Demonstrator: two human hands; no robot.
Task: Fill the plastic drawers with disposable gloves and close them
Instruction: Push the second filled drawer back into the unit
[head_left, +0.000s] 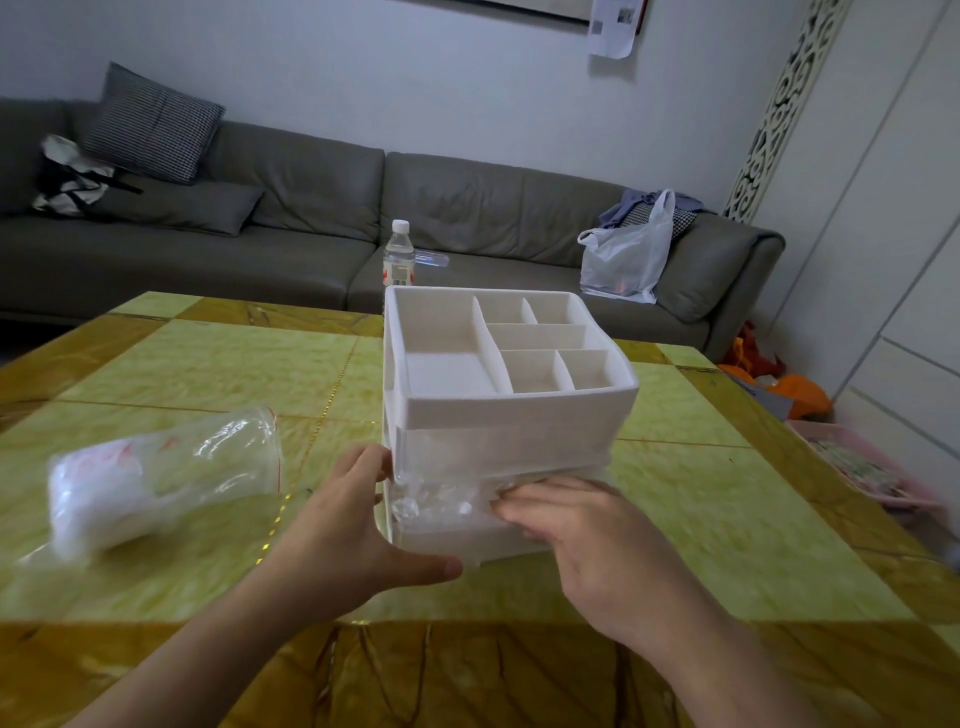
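Note:
A white plastic organizer (519, 410) with divided top compartments stands on the table. Its lower drawer (457, 538) is pulled out toward me. Crumpled clear disposable gloves (441, 496) lie in that drawer. My right hand (576, 535) presses down on the gloves with straight fingers. My left hand (353, 525) rests against the organizer's left side, fingers straight and thumb along the drawer front. A clear zip bag of gloves (156, 483) lies on the table to the left.
The yellow-green tiled table (218, 374) spreads around the organizer. A water bottle (399, 254) stands behind the organizer. A grey sofa (311, 208) with a cushion and a white plastic bag (628, 260) runs along the back. Orange items lie on the floor at right.

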